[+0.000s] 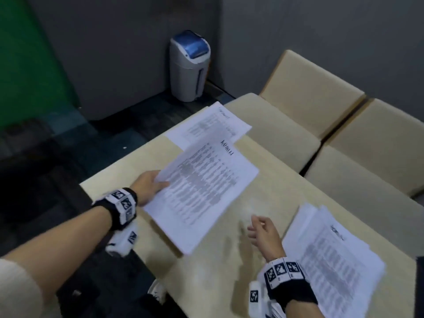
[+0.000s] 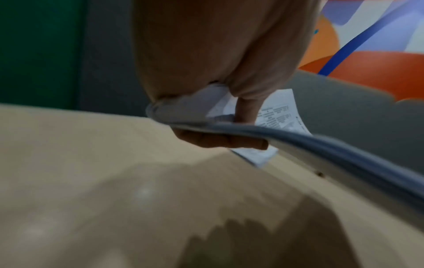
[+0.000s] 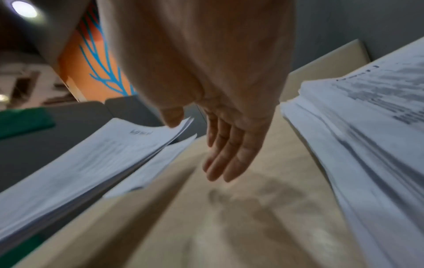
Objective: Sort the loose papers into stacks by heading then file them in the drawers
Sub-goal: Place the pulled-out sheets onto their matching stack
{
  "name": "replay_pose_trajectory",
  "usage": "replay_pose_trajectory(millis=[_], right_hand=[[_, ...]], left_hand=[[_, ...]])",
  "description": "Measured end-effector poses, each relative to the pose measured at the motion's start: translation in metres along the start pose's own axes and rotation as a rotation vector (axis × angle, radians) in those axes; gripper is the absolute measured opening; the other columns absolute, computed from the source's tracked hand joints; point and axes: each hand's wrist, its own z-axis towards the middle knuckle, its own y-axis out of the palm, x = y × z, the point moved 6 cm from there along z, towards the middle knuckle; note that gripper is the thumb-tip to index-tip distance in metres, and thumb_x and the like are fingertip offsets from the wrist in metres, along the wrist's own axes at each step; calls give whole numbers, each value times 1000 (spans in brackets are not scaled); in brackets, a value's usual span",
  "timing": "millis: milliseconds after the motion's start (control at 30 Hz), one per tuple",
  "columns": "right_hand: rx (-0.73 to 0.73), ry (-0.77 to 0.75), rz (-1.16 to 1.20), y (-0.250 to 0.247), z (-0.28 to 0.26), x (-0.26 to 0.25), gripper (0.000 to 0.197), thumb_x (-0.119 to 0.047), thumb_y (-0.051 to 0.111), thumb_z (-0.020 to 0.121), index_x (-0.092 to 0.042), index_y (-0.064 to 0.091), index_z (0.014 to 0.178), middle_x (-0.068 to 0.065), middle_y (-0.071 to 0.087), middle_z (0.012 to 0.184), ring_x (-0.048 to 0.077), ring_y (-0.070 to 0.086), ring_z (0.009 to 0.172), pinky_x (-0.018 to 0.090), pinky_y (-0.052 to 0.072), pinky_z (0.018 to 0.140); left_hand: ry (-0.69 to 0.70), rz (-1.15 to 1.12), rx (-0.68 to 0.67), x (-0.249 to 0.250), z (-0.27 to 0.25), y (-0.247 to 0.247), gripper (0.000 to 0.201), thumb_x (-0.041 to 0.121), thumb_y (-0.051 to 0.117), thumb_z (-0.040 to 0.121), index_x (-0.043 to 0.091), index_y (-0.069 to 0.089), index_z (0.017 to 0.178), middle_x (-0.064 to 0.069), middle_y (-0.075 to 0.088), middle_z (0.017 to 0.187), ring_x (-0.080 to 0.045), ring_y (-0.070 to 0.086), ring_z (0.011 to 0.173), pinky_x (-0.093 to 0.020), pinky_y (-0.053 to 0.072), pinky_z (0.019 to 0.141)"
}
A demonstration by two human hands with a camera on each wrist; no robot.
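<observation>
Paper lay in three groups on the beige table [image 1: 263,196]. One held sheaf [image 1: 202,191] sat at the centre of the head view, raised off the tabletop and tilted, its heading toward the upper right. The left hand [image 1: 149,187] gripped that sheaf at its left edge; in the left-wrist view the thumb lay on top and the curled fingers [image 2: 220,140] pressed from beneath, so the pages bowed downward toward the lower right of that frame. How many pages the sheaf contained could not be told, though its edge showed several layers. A second group, the far sheets [image 1: 213,125], lay flat at the table's far corner, above the sheaf in the head view and partly covered by it. The third group, a thick untidy pile [image 1: 332,260], filled the lower right of the head view, its edges fanned out.

The right hand [image 1: 263,232] hovered between the sheaf and the pile, touching neither. In the right-wrist view its fingers [image 3: 229,159] were straight and loosely together, palm down, holding nothing, with a shadow on the tabletop below.

Two beige cushioned seats [image 1: 344,134] stood beside the table at the right of the head view. One grey bin [image 1: 189,65] with a blue lid stood at upper centre against the grey wall. Both wrists wore one black band each, carrying square black-and-white markers.
</observation>
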Motion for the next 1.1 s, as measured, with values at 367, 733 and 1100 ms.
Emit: replay_pose_trajectory(millis=[367, 733, 1100], right_hand=[[1, 107, -499, 23, 21, 39, 5, -22, 67, 92, -18, 64, 91, 5, 69, 91, 27, 63, 90, 36, 48, 84], [7, 143, -495, 13, 25, 38, 5, -21, 68, 90, -21, 65, 86, 4, 70, 89, 27, 65, 91, 44, 51, 92], [473, 4, -165, -116, -32, 27, 8, -15, 60, 95, -14, 67, 90, 5, 69, 84, 28, 66, 86, 34, 50, 73]], left_hand=[[-197, 570, 54, -105, 60, -143, 33, 26, 71, 86, 10, 66, 114, -12, 66, 119, -31, 60, 111, -34, 48, 92], [-287, 827, 195, -94, 76, -135, 50, 23, 64, 86, 9, 43, 129, -16, 50, 129, -34, 49, 119, -45, 42, 95], [326, 570, 70, 113, 66, 71, 28, 22, 56, 93, 11, 50, 118, -11, 52, 120, -34, 57, 104, -43, 47, 87]])
